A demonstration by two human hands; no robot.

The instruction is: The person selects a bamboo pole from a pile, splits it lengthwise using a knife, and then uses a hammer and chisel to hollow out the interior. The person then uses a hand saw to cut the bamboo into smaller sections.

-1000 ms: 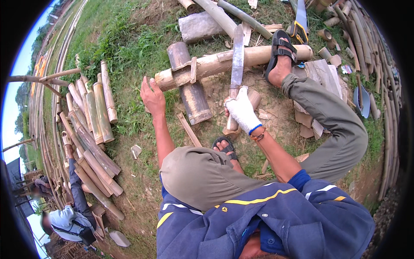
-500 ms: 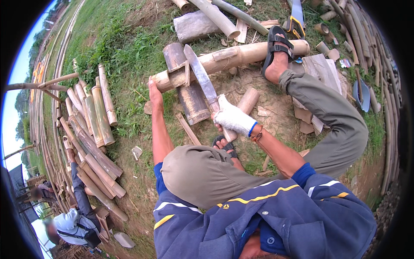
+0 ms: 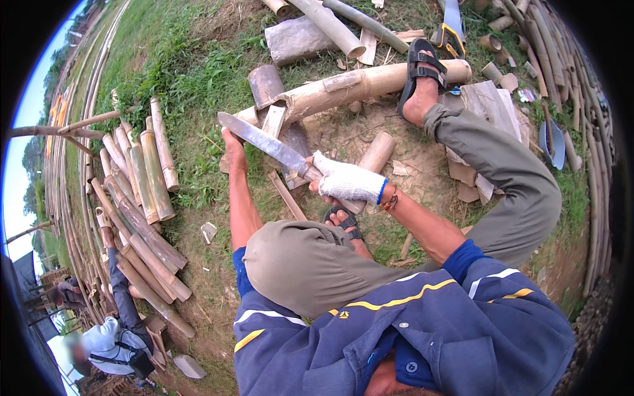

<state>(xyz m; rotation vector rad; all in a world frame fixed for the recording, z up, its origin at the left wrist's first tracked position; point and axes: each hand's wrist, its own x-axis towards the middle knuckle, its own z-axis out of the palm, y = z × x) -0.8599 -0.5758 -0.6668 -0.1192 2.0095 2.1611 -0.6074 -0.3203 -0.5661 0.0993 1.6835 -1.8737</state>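
My right hand (image 3: pixel 349 179), in a white knitted glove, is closed round the handle of a machete (image 3: pixel 277 149). The blade points left and crosses in front of the pole's near-left end. A thick bamboo pole (image 3: pixel 376 84) lies over a dark, short bamboo log (image 3: pixel 266 80); a pale split piece (image 3: pixel 273 120) stands out at its cut. My bare left hand (image 3: pixel 234 156) is at the pole's left end, gripping it, with its fingers partly hidden by the blade. My sandalled right foot (image 3: pixel 422 82) presses on the pole's right part.
A handsaw (image 3: pixel 452 33) lies beyond my foot. Cut bamboo lengths (image 3: pixel 142 178) are piled at left, near a seated person (image 3: pixel 115 346). A short bamboo piece (image 3: pixel 378 152) lies beside my right hand. A blue scoop-like object (image 3: pixel 553 144) and long poles are at right.
My right hand has swung the machete left and lower, its tip now by my left hand. The split piece at the pole's cut has shifted and the cut has opened wider.
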